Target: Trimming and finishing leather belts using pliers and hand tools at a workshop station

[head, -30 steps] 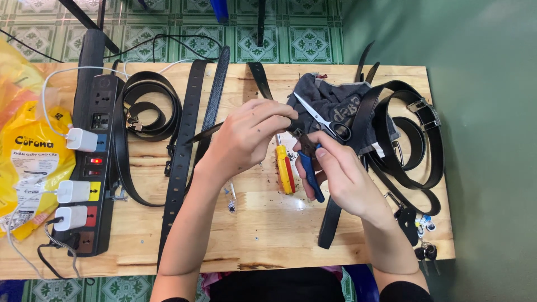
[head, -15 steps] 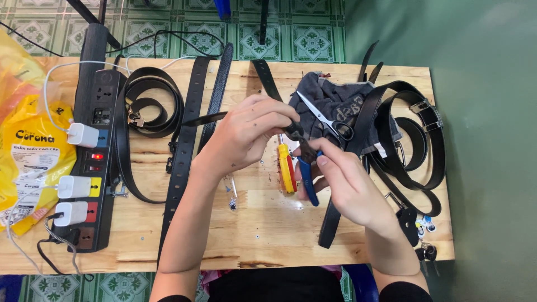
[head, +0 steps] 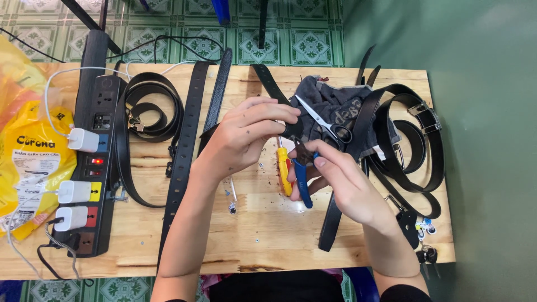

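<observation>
Both hands are barely shifting since half a second ago, still meeting over mid-table. My left hand (head: 246, 140) is pinching a black belt end (head: 215, 130), thumb and fingers pressed together on it. My right hand (head: 335, 179) is gripping blue-handled pliers (head: 302, 179), fingers curled tight around the handles, the tool head meeting the belt between my fingertips. One yellow-handled screwdriver (head: 284, 170) is lying just under my left fingertips. One pair of scissors (head: 324, 120) is resting on a grey cloth (head: 330, 100) just beyond my right fingers. At least five black belts are lying around: a coiled one (head: 151, 106) left of my left hand, two straight straps (head: 187, 145) beside my left wrist, looped ones (head: 414, 145) right of my right hand. One black power strip (head: 95, 162) with three white chargers is sitting far left, next to a yellow bag (head: 28, 162). Wooden table (head: 268, 246), patterned green tile floor (head: 168, 33), green wall (head: 481, 112).
</observation>
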